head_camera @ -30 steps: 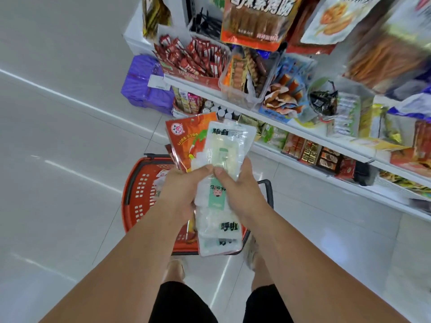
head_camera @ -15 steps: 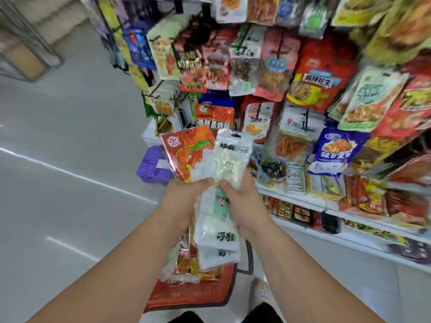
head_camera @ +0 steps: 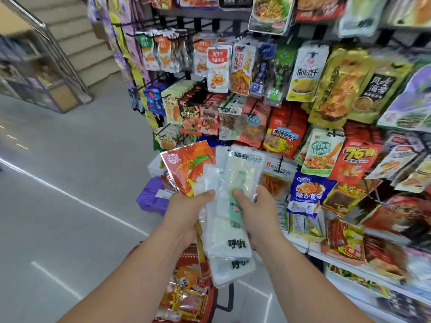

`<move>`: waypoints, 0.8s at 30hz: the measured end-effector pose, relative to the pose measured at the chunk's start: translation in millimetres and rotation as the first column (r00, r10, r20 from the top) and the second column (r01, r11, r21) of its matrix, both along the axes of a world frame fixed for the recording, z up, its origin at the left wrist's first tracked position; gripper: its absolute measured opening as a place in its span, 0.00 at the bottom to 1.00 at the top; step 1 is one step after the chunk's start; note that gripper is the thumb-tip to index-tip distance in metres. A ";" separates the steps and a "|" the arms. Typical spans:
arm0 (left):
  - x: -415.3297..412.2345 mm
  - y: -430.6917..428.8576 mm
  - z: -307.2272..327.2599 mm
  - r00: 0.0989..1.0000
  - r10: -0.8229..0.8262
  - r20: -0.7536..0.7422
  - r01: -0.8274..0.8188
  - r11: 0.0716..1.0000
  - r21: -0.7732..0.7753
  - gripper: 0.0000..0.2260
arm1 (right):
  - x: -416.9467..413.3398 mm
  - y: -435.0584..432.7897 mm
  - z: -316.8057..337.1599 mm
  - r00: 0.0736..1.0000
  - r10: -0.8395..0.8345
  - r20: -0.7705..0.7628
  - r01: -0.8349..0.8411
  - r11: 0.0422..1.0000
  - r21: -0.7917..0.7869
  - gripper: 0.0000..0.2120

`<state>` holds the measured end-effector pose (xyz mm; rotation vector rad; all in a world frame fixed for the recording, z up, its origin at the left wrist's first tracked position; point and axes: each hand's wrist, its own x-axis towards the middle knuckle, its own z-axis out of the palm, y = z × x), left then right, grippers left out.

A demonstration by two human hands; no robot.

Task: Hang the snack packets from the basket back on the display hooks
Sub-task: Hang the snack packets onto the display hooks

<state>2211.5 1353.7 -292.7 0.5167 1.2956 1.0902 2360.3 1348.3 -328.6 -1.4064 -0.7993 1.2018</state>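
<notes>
My left hand and my right hand together grip a fanned bundle of snack packets at chest height. An orange-red packet sticks out at the upper left of the bundle. Several clear white packets lie on top, one with a pale green centre under my right thumb. The red basket stands on the floor below my arms with several orange packets in it. Display hooks full of hanging packets rise just beyond the bundle.
A white shelf with small snack packs runs along the right below the hooks. A purple box sits on the floor at the rack's foot. Grey floor lies to the left, with stairs and a railing at the far left.
The view has tilted up from the basket and lower shelf to the hanging rack. Both hands kept their hold on the bundle and rose with it toward the hooks.
</notes>
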 end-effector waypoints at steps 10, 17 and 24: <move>-20.8 -11.2 7.4 0.991 -0.134 0.005 0.134 0.990 0.044 0.09 | -16.9 -39.8 33.1 1.000 -0.006 -0.017 0.004 0.997 -0.076 0.04; -11.9 -20.8 1.7 0.972 -0.236 -0.019 0.237 0.969 0.070 0.14 | -6.8 -72.7 41.4 0.996 -0.069 -0.054 0.065 0.995 -0.078 0.07; 23.5 -30.5 16.1 0.951 -0.296 -0.085 0.303 0.949 0.083 0.07 | 21.2 -91.4 42.4 0.975 -0.200 -0.091 0.199 0.980 -0.026 0.11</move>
